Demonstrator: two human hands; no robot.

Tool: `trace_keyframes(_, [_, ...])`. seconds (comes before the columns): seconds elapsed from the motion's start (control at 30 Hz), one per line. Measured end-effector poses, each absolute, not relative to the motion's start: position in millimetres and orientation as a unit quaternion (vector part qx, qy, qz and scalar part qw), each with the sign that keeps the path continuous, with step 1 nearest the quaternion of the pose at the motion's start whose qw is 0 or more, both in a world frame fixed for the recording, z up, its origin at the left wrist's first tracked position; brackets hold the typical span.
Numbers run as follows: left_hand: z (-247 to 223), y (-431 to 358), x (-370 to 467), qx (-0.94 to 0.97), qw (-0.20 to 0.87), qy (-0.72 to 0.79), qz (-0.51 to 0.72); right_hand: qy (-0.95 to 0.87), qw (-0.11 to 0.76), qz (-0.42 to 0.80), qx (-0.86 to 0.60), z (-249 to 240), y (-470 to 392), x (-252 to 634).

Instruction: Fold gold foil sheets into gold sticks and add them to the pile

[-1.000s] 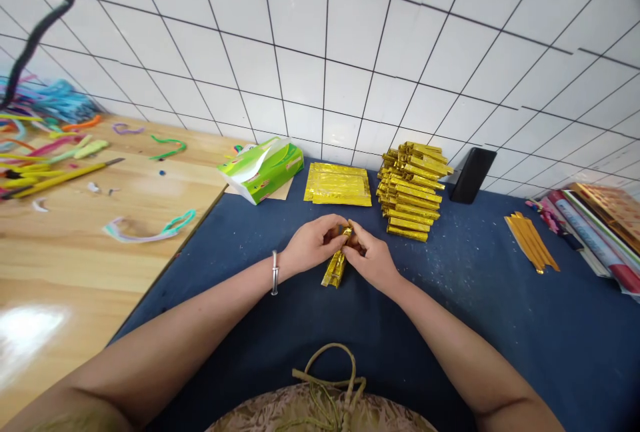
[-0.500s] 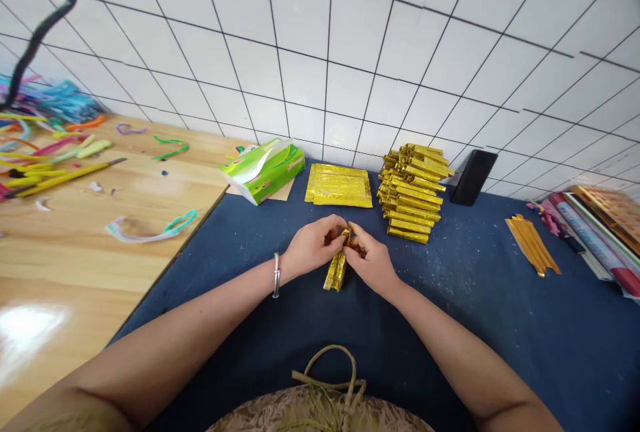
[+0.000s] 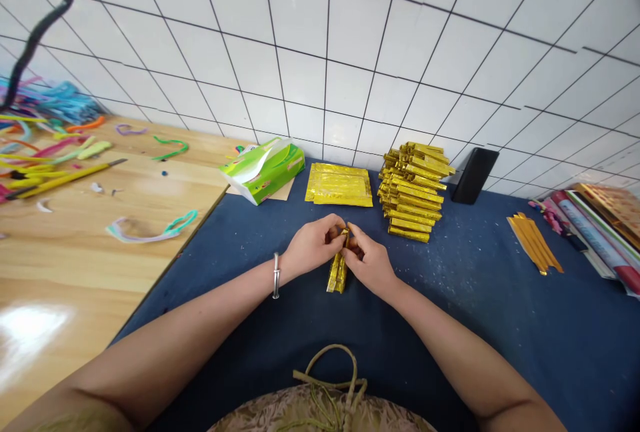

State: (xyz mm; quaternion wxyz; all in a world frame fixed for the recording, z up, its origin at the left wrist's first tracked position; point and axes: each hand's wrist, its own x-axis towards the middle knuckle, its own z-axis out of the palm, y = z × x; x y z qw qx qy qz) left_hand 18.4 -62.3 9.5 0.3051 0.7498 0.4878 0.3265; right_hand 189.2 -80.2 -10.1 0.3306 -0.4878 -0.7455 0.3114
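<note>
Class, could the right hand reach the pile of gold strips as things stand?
Probably yes: the gold pile lies near the right hand, nothing visible between them, though that hand holds a folded gold piece.

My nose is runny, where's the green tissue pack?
In the head view, the green tissue pack sits just left of the flat gold sheets, near the tiled wall.

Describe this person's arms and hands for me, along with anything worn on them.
The left hand and right hand are ungloved, the forearms bare. A slim silver-coloured bangle circles the left wrist; none shows on the right. Some olive-green sleeve shows high on the left arm.
</note>
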Motion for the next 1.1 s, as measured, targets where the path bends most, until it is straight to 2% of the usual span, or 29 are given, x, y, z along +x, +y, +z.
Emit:
trace_keyframes(0.33, [5.8,-59.9,17.4,0.729,0.345,0.481,0.345,-0.752,0.325,0.297,-0.491,-11.5,-81.1,188.9])
trace_keyframes(0.67, [5.2,-59.9,18.0,0.73,0.333,0.484,0.348,-0.734,0.346,0.314,-0.493,-14.7,-81.3,186.3])
trace_keyframes(0.9, [3.4,-59.2,18.2,0.727,0.335,0.489,0.347,-0.764,0.33,0.269,-0.484,-13.2,-81.8,187.3])
trace_keyframes(1.0, [3.4,-57.8,17.1,0.717,0.372,0.471,0.354,-0.778,0.323,0.248,-0.479,-11.7,-81.9,187.8])
trace_keyframes(1.1, [4.9,-53.5,13.8,0.701,0.456,0.414,0.359,-0.775,0.321,0.248,-0.485,-10.1,-81.0,188.3])
